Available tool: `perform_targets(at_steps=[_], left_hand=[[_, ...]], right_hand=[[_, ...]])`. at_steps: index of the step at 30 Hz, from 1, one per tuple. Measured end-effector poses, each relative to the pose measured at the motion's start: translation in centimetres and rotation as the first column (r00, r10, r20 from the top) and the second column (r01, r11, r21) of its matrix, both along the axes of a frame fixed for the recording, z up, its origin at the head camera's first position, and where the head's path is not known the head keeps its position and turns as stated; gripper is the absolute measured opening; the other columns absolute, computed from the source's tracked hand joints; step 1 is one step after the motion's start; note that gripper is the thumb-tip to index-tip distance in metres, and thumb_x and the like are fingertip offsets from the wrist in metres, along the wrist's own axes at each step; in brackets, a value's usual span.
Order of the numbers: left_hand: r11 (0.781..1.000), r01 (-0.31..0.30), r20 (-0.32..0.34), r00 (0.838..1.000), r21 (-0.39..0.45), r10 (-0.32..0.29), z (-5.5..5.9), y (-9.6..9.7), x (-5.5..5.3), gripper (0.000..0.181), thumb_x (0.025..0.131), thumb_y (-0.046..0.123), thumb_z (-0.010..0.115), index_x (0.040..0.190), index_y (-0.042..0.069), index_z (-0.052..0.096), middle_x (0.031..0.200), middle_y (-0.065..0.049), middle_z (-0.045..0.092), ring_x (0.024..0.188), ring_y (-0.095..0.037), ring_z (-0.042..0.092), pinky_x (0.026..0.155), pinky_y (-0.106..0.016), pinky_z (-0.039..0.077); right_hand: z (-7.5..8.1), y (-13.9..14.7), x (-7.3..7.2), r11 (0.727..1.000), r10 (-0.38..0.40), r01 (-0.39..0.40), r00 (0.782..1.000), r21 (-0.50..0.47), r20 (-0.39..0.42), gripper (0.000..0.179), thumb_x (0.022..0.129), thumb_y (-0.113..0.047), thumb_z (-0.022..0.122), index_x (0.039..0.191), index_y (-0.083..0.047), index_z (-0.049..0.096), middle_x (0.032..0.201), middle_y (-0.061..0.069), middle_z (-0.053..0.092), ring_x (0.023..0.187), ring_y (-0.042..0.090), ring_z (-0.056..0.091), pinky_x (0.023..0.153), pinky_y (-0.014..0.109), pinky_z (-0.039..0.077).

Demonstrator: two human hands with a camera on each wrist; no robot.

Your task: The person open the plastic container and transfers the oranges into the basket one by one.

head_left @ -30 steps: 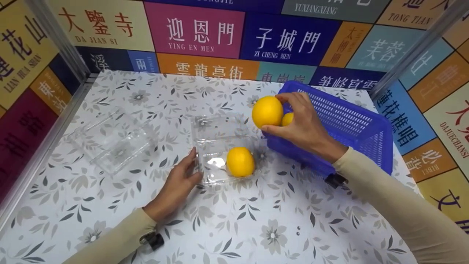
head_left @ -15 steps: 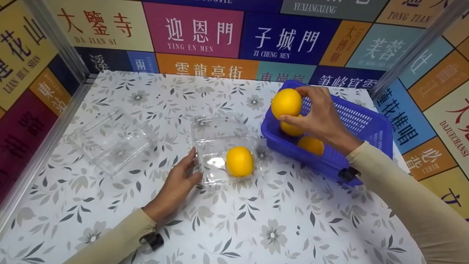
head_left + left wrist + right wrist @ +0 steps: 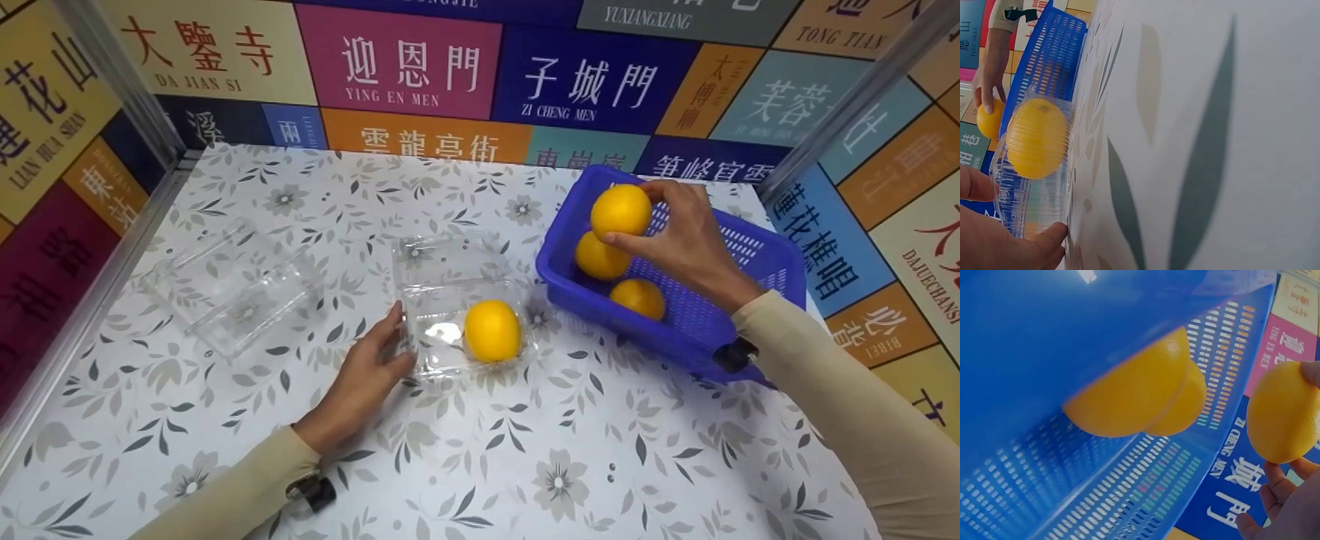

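My right hand [image 3: 694,244] pinches a yellow-orange orange [image 3: 621,211] between thumb and fingers over the blue basket [image 3: 750,300]. Two more oranges lie in that basket, one orange [image 3: 602,257] partly behind the held one and another orange [image 3: 637,300] nearer the front wall. My left hand [image 3: 367,375] rests against the left side of an opened clear plastic clamshell box [image 3: 435,300], fingers fairly straight, thumb by its near corner. Inside the box's right half sits a single orange [image 3: 493,331]. The left wrist view shows the fingertips [image 3: 1057,235] touching the box's end.
A second clear plastic box [image 3: 232,289] stands on the left of the flower-patterned tabletop [image 3: 465,465]. Printed panels [image 3: 405,67] wall the table at the back and sides, with metal posts [image 3: 847,97] at the corners.
My right hand has carried its orange rightward from the basket's left edge to above the basket's inside, uncovering the two oranges there. My left hand and the box have stayed put.
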State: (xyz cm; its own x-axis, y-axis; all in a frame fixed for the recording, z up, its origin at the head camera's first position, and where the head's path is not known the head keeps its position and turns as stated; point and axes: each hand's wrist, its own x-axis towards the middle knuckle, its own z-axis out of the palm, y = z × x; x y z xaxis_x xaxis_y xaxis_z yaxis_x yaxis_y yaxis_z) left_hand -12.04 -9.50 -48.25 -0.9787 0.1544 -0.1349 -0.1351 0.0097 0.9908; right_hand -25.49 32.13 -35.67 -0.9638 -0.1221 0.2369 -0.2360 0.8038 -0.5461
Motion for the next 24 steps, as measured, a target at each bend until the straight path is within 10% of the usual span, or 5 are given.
perform_targets(at_steps=[24], left_hand=[[1.000, -0.002, -0.004, 1.000, 0.007, 0.002, 0.2, 0.0, -0.1, 0.088, 0.102, -0.004, 0.062, 0.176, 0.010, 0.018, 0.181, -0.013, 0.026, 0.163, -0.032, 0.033, 0.130, -0.042, 0.034]], right_hand=[[-1.1, 4.4, -1.4, 0.992, -0.002, -0.012, 0.994, 0.123, 0.114, 0.092, 0.088, -0.057, 0.089, 0.151, 0.000, 0.056, 0.142, 0.023, 0.058, 0.135, 0.043, 0.039, 0.113, 0.068, 0.040]])
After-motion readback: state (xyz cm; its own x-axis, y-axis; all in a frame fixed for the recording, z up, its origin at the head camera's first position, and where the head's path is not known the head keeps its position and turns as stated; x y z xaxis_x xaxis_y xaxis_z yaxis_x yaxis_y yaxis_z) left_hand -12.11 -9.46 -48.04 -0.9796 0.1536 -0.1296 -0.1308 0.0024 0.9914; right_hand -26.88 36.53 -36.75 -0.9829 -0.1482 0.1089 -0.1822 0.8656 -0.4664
